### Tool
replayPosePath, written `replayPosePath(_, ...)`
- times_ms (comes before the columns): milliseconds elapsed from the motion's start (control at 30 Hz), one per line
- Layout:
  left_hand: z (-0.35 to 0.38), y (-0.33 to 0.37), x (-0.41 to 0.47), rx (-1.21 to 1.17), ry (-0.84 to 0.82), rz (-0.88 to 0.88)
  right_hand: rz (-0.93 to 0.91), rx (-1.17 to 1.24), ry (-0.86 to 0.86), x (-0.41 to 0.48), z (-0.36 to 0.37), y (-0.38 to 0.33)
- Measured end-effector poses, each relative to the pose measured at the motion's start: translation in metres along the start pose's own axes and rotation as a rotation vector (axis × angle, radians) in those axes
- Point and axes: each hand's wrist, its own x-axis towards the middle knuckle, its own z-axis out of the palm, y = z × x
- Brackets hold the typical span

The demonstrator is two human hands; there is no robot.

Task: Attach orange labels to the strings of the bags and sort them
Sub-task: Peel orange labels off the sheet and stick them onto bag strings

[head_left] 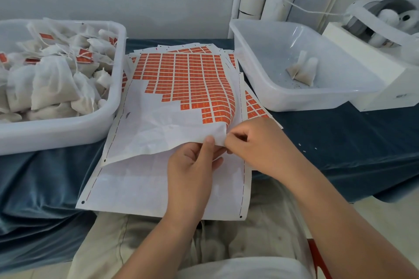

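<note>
Nearest, the left hand pinches the lifted near-right corner of the label sheet, thumb on top and fingers beneath. The right hand meets it, its curled fingertips pinching the same corner's edge. The remaining orange labels start just beyond that grip. Farther left, a full bin holds labelled bags. Farther right, another bin holds two unlabelled bags.

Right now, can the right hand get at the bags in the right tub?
Probably yes, once it lets go: the right hand pinches the label sheet, but the right tub is open-topped and nothing stands between hand and bags.
</note>
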Motion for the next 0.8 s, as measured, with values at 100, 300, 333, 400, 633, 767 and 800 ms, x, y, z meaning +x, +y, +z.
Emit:
replayPosePath(100,-0.001,0.001,0.001,-0.012,0.012,-0.020,0.011,0.037,-0.035,0.002,-0.003,0.001)
replayPosePath(300,0.000,0.002,0.002,0.017,0.043,0.006,0.093,0.241,-0.031,-0.001,-0.021,0.000)
replayPosePath(333,0.000,0.002,0.001,0.029,0.035,0.016,0.075,0.217,-0.026,-0.002,-0.020,-0.002)
replayPosePath(400,0.001,0.002,0.000,0.037,0.023,0.023,0.021,0.092,-0.015,-0.003,-0.015,-0.005)
replayPosePath(633,0.000,0.006,0.001,0.024,0.030,-0.017,0.060,0.117,-0.034,0.002,-0.023,0.005)
replayPosePath(767,-0.003,0.011,0.004,-0.074,0.016,-0.100,0.156,0.292,-0.008,0.005,-0.045,0.026)
replayPosePath(800,-0.004,0.011,0.005,-0.079,0.010,-0.108,0.159,0.344,0.034,0.004,-0.051,0.030)
